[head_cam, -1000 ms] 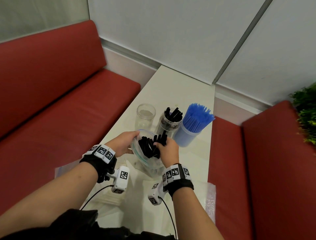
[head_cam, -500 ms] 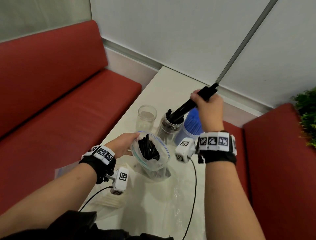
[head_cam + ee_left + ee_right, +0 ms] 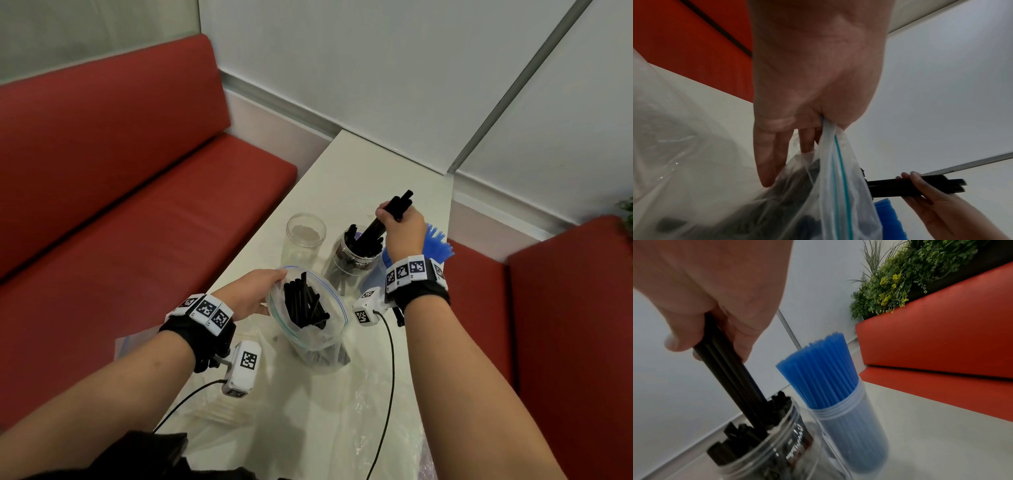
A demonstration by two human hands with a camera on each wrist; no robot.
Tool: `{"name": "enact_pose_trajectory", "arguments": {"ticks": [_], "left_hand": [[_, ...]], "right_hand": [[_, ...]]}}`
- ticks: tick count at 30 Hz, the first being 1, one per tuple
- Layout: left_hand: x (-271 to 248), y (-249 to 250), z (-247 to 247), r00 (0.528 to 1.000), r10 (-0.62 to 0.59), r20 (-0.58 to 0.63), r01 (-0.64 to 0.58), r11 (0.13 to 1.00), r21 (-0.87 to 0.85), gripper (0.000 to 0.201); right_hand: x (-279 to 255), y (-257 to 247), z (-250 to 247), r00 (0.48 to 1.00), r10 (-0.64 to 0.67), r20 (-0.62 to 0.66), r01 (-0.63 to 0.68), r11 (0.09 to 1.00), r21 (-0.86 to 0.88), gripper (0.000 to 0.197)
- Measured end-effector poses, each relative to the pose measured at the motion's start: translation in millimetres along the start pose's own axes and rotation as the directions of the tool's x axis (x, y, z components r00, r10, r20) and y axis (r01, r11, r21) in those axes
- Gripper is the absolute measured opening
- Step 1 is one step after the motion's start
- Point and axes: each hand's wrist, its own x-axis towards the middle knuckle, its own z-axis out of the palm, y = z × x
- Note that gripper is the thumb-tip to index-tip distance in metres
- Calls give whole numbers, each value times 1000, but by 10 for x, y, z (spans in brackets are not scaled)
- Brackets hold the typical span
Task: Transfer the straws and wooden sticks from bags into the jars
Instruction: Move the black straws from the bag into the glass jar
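My right hand [image 3: 397,222] grips a bundle of black straws [image 3: 387,216] [image 3: 729,374], their lower ends inside the middle clear jar [image 3: 352,260] [image 3: 764,446], which holds several more black straws. My left hand [image 3: 253,294] [image 3: 813,116] pinches the rim of a clear zip bag [image 3: 308,315] [image 3: 836,186] and holds it open; more black straws [image 3: 305,305] lie in it. A jar of blue straws [image 3: 435,246] [image 3: 834,386] stands just right of the middle jar. An empty clear jar [image 3: 303,240] stands at the left.
The jars stand on a narrow white table [image 3: 359,164] between red benches [image 3: 137,192] [image 3: 941,331]. Flattened clear bags [image 3: 359,411] lie on the near table. A green plant [image 3: 910,272] rises behind the right bench. Sensor cables hang from both wrists.
My right hand took a bundle of black straws out of the bag, raised it above the jars, and has now lowered it into the middle jar. The left hand stayed on the bag.
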Motion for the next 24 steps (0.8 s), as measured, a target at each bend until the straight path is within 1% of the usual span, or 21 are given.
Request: {"name": "enact_pose_trajectory", "arguments": {"ticks": [2,4,6,8,9,10,11,12,13,14,15,16,17,18,19,20,21,22,23,24], "left_hand": [[23,0,-8,1000,-6,-5,6,1000,5,45],[38,9,-12,1000,-8,-8,8,1000,6,44],[59,16,-18,1000,-6,-7,6,1000,6,44],[77,8,-16,1000,-9,-9,9,1000,4,44],[81,3,-15,1000,-11,-8,11,1000,2,43],[85,-6,-14,1000,-13,-2,13,1000,2,43],[90,-10,-14,1000,-14,6,14,1000,4,43],[93,-13,-16,1000,-13,15,13,1000,6,43],[96,-16,-20,1000,-13,21,12,1000,9,43],[102,-17,-28,1000,-13,24,12,1000,10,44],[111,-19,-37,1000,-13,24,13,1000,12,44],[120,-20,-44,1000,-13,25,12,1000,14,45],[127,-23,-50,1000,-11,24,10,1000,17,45],[131,-25,-55,1000,-10,23,9,1000,19,45],[129,-30,-55,1000,-10,24,9,1000,21,44],[129,-32,-53,1000,-8,27,8,1000,24,44],[131,-30,-50,1000,-4,29,3,1000,27,43],[130,-31,-50,999,0,32,-1,1000,28,44],[128,-31,-50,999,3,35,-4,1000,29,44],[121,-32,-52,999,5,38,-7,1000,28,44]], "right_hand": [[9,111,66,998,48,33,-47,998,-47,15],[17,173,106,997,54,58,-52,998,-37,28],[-7,161,143,1000,-6,27,7,1000,-5,41],[-55,137,206,991,-122,-49,121,992,-35,44],[-89,153,248,983,-172,-58,168,983,-68,44],[-132,190,295,979,-202,-33,197,974,-112,43],[-171,255,342,977,-211,31,213,961,-175,42],[-207,340,383,970,-203,131,233,931,-282,41],[-240,427,420,956,-170,240,263,862,-433,41],[-272,501,444,937,-119,329,298,764,-572,42],[-281,556,458,919,-76,387,336,665,-667,42],[-278,575,463,909,-60,414,357,625,-695,43],[-284,554,462,906,-75,416,363,642,-675,45],[-289,511,449,913,-112,393,353,697,-623,46],[-298,465,426,927,-162,339,335,766,-549,45],[-315,418,395,944,-211,255,310,832,-460,42],[-350,367,357,958,-232,171,281,884,-374,38],[-400,314,314,967,-226,116,252,916,-311,35],[-462,269,274,973,-204,106,226,931,-286,33],[-542,248,232,974,-179,139,213,932,-292,31]]}}
